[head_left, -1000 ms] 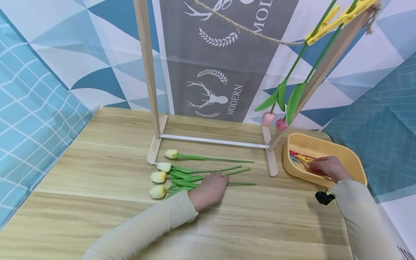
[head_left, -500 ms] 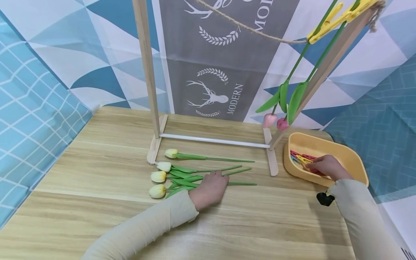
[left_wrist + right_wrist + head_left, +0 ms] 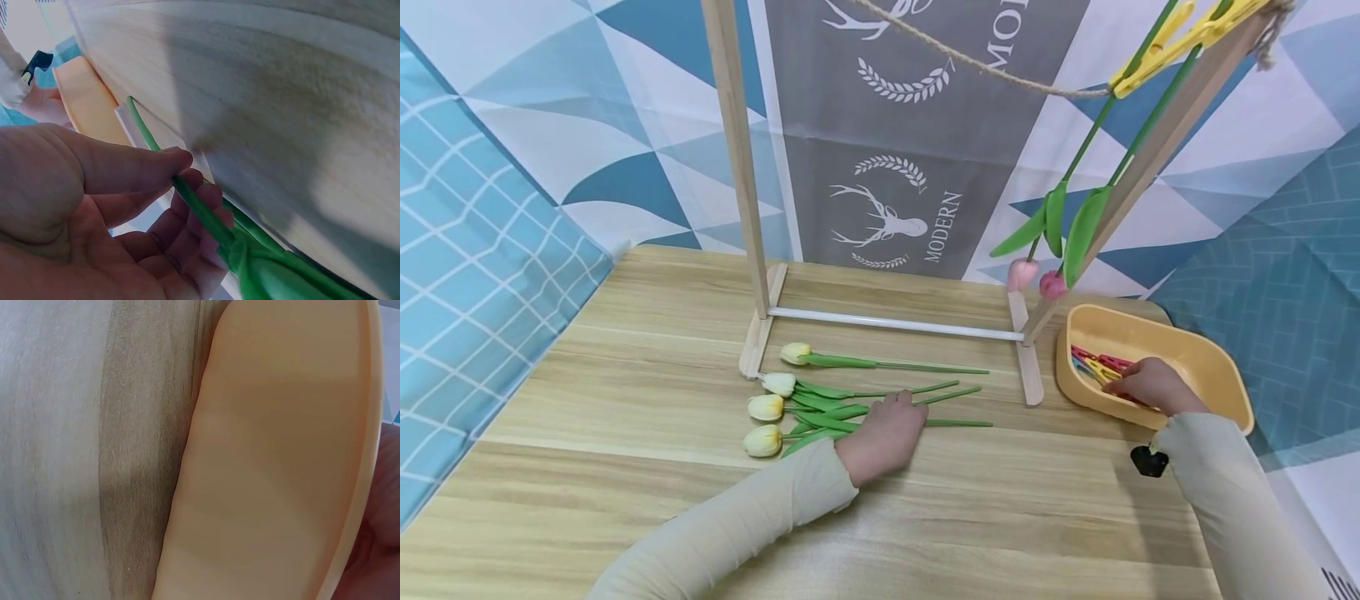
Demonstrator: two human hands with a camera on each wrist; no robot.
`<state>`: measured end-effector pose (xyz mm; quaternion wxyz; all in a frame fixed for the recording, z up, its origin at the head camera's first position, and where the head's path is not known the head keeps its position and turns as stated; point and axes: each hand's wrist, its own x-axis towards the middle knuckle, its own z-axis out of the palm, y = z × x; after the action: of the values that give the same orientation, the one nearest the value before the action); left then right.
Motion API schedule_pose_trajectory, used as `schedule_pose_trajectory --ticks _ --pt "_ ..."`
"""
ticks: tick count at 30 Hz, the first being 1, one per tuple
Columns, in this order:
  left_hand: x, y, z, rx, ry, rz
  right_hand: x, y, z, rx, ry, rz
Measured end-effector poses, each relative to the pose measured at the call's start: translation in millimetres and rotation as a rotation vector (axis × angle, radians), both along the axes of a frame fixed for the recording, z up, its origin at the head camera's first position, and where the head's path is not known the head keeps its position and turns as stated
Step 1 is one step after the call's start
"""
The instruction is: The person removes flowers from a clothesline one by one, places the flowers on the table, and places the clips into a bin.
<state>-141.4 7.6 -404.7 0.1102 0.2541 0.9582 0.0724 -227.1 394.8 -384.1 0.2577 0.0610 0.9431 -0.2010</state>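
Note:
My left hand (image 3: 886, 435) pinches the green stem of an artificial tulip (image 3: 203, 211) between thumb and fingers, just above the table. Several yellow-white tulips lie there side by side, one with its head (image 3: 763, 442) nearest the front and another, a separate tulip (image 3: 795, 354), farthest back. My right hand (image 3: 1159, 387) reaches down into the orange basket (image 3: 1213, 367), its fingertips at a yellow clothespin (image 3: 1101, 370) among red and blue ones. The basket wall (image 3: 269, 462) hides most of that hand in the right wrist view, so its grip is unclear.
Behind the tulips stands a wooden frame (image 3: 741, 167) with a white crossbar (image 3: 895, 323) and a rope (image 3: 985, 73) strung above. Two pink tulips (image 3: 1052, 285) hang head-down from yellow clothespins (image 3: 1187, 42) at its right post.
The right hand's fingers shift slightly among the clothespins, and more of the yellow and red pins shows. The left hand stays on the stem.

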Motion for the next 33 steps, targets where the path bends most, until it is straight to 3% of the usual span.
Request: schedule_pose_trajectory --ticks 18,27,33 --pt "2.0 -3.5 5.1 -0.065 0.086 0.001 3.1 0 1.8 0.018 0.025 0.026" --pt "3.7 -7.2 14.5 -0.109 0.125 0.008 9.3 -6 15.4 -0.027 0.05 -0.043" --pt "6.6 -9.5 23.9 -0.132 0.203 0.014 14.7 -14 26.6 -0.049 0.157 -0.071"
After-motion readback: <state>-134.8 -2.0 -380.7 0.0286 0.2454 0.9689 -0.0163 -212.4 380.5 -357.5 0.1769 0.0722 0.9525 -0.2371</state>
